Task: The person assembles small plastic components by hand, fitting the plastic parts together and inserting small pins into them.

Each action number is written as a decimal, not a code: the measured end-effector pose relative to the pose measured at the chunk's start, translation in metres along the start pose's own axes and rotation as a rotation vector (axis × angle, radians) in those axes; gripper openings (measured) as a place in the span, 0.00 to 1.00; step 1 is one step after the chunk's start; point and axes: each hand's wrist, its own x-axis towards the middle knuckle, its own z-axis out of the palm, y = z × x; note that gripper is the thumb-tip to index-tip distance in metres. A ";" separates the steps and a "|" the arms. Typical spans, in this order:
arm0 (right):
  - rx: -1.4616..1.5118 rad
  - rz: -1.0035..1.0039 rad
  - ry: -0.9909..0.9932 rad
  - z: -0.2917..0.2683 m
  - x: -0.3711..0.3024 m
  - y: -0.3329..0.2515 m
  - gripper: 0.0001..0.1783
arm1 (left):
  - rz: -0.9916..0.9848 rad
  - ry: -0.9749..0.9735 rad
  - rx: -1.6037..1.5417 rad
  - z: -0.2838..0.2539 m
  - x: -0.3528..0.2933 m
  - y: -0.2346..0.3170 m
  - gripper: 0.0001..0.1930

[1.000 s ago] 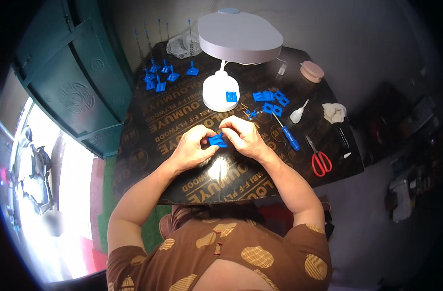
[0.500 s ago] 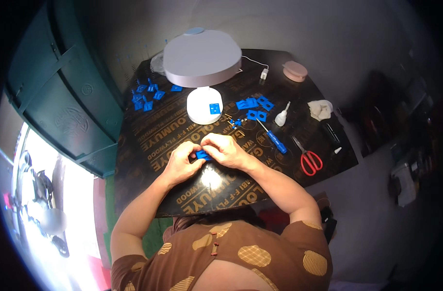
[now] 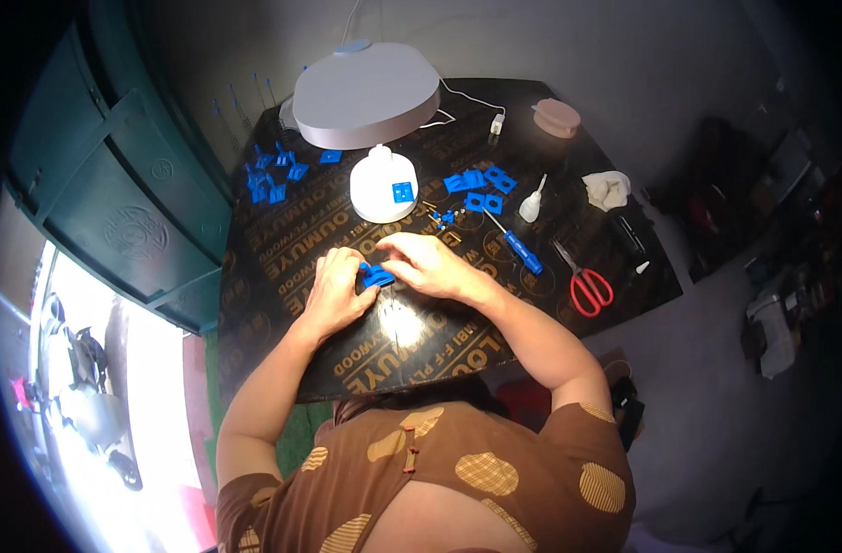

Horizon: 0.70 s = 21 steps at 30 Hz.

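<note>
A small blue plastic part [image 3: 377, 276] is between my two hands, low over the near middle of the dark table. My left hand [image 3: 336, 288] is closed on its left side, with the thumb along its near edge. My right hand [image 3: 428, 267] has curled fingers, and its thumb is against the part's right side. The fingers hide much of the part's outline. Beyond it, a flat blue square piece [image 3: 402, 193] lies on the white lamp base [image 3: 370, 205]. Several tiny blue and brass-coloured bits [image 3: 444, 218] are scattered just right of the base.
The grey lamp head [image 3: 365, 97] overhangs the far side. Blue pieces [image 3: 275, 173] are grouped at far left, more blue plates [image 3: 476, 182] at right. Rightward are a white dropper bottle [image 3: 532, 205], blue screwdriver [image 3: 522, 252], red-handled scissors [image 3: 590, 291], black marker [image 3: 629, 236], crumpled tissue [image 3: 607, 190] and pink case [image 3: 557, 118].
My hands have parted slightly and the fingers have loosened, so more of the blue part shows. In the picture, the table and hands sit a little higher, as the view has shifted.
</note>
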 end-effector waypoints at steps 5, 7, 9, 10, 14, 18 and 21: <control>-0.209 -0.045 -0.048 -0.032 -0.006 -0.023 0.14 | -0.042 0.035 0.008 -0.001 0.001 0.001 0.16; -0.234 -0.064 -0.067 -0.045 -0.018 -0.033 0.13 | -0.054 0.034 0.006 -0.001 0.000 -0.001 0.16; -0.263 -0.047 -0.067 -0.054 -0.038 -0.039 0.11 | -0.066 0.039 0.003 -0.001 -0.001 -0.003 0.17; -0.287 0.026 -0.065 -0.059 -0.047 -0.041 0.09 | -0.067 0.030 -0.002 -0.001 -0.001 -0.004 0.17; -0.469 0.270 0.056 -0.078 -0.065 -0.010 0.08 | -0.059 0.027 -0.001 -0.003 -0.003 -0.005 0.16; -0.648 0.295 0.095 -0.094 -0.036 0.027 0.08 | -0.027 0.068 -0.038 0.000 -0.004 -0.009 0.15; -0.824 0.274 0.052 -0.101 -0.003 0.065 0.09 | -0.045 0.060 -0.059 -0.003 -0.002 -0.007 0.16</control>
